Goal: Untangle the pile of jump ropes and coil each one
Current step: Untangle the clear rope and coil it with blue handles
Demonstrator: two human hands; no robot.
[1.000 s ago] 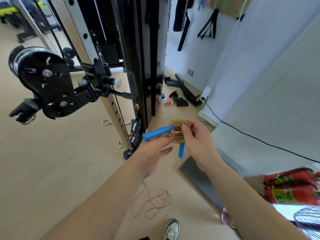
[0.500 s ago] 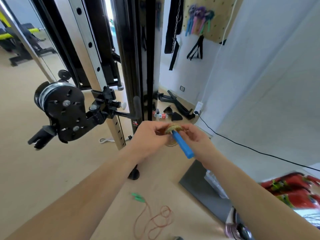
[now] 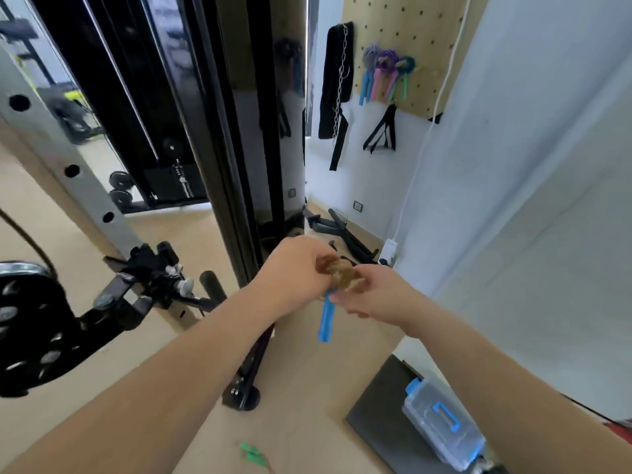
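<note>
Blue handle (image 3: 325, 319), slanted a half-second ago, now hangs straight down; left hand (image 3: 294, 268) and right hand (image 3: 372, 297) pinch the amber coil (image 3: 340, 272) between their curled fingers.

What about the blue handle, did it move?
Yes. The blue handle pointed sideways toward the black post before; now it hangs straight down beside it.

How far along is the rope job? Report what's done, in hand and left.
Done: several coiled ropes hang on the pegboard. In hand: the left hand and right hand both grip a tan rope coil that looks nearly wound, one blue handle dangling below. Left: finish that coil; then the green handles on the floor mark at least one more rope, its cord mostly out of view.
</note>
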